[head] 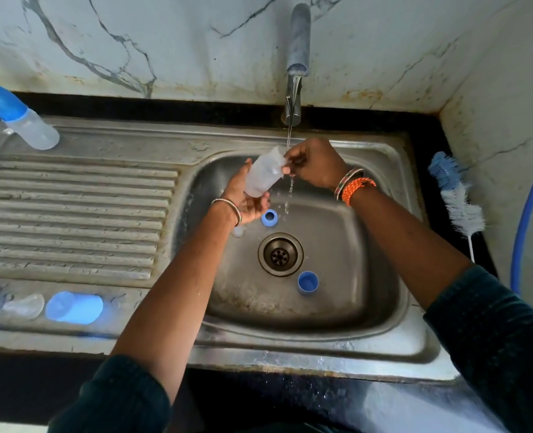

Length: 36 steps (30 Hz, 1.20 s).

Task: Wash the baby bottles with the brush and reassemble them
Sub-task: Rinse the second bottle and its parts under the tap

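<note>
- the left hand (243,198) is cupping the base of a clear bottle body (263,173) from below, fingers curled around its lower end, over the sink basin (337,245).
- the bottle body is tilting with its open mouth pointing toward 1 o'clock, right under the thin stream running from the tap (298,42).
- the right hand (315,164) is pinching the bottle's rim, fingertips pressed together at the mouth.
- a blue ring (269,217) is lying in the basin at 11 o'clock from the drain (280,254); a blue cap (308,282) is sitting at 4 o'clock from it.
- a capped bottle (21,118) is resting on the drainboard at 10 o'clock of the scene.
- more blue and clear parts (71,307) are lying along the near edge at 8 o'clock.
- the brush (458,198) is lying on the counter at 3 o'clock of the basin.
</note>
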{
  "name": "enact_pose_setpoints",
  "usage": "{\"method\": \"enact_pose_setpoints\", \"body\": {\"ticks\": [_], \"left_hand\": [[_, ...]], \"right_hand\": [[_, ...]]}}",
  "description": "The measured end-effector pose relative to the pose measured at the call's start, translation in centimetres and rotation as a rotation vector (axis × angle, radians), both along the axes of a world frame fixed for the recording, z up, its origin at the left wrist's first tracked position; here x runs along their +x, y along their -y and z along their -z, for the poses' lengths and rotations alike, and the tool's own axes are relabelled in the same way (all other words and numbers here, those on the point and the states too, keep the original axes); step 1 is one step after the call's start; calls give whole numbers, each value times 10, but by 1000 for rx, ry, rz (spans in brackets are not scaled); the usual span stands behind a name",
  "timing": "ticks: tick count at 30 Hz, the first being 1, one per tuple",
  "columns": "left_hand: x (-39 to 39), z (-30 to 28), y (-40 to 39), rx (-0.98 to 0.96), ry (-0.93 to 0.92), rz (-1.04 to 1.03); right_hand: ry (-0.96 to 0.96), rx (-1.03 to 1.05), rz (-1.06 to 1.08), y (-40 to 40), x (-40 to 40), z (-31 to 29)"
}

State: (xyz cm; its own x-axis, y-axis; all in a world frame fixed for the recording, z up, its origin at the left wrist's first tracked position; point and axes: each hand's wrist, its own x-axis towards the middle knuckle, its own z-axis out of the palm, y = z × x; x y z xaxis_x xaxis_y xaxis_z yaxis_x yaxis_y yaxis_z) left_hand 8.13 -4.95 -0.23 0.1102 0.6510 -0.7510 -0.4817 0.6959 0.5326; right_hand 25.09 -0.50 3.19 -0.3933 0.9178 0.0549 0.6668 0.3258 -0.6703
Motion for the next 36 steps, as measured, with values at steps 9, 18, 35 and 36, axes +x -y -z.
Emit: {"method": "enact_pose_setpoints", "body": {"ticks": [9, 18, 35, 36], "left_hand": [[0, -7, -27, 40, -203, -27], [9, -12, -32, 57, -120, -87], [36, -21, -4, 105, 150, -144], [32, -21, -4, 52, 323, -91]], "right_hand": [[774, 312, -452, -9, 17, -27], [562, 186, -359, -11, 16, -5], [-837, -398, 486, -9, -55, -6], [-982, -442, 420, -10, -54, -5]]}}
